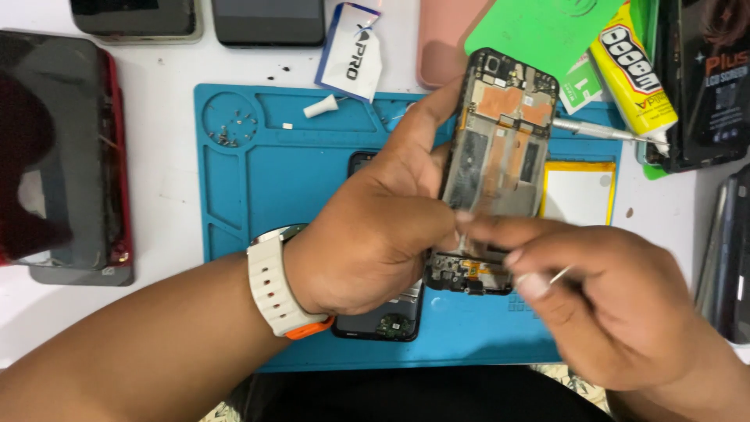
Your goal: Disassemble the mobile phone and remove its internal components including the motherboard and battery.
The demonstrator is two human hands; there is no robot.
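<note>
**Opened phone frame held over the repair mat**

The phone frame [500,156] is held upright above the blue mat [258,180], near the centre of the scene, its open back with copper shields and boards facing the camera. The left hand [375,227] is closed around its left edge, index finger stretched along the side towards the far end. A pale watch strap [273,285] with an orange end sits on that wrist.

The right hand [617,305] is closed in a pinch on a thin metal tool [558,275], fingertips touching the near part of the frame. Whether the tool is a pick or tweezers cannot be told.

A second phone [383,316] lies on the mat under the left hand, mostly hidden.

Containers: the round recess [230,121] at the mat's far left corner holds a scatter of small screws. A small white cap [320,106] lies in the far tray strip.

Packages: a white and blue sachet [351,51] lies just beyond the mat's far edge. A yellow glue tube [633,74] lies at far right, nozzle pointing near. A green sheet [539,27] and a pink case [445,39] lie beside it. A white, yellow-edged panel [578,191] lies right of the frame. A dark box [711,78] stands at the far right edge. A red-edged phone [62,156] lies at left.
</note>
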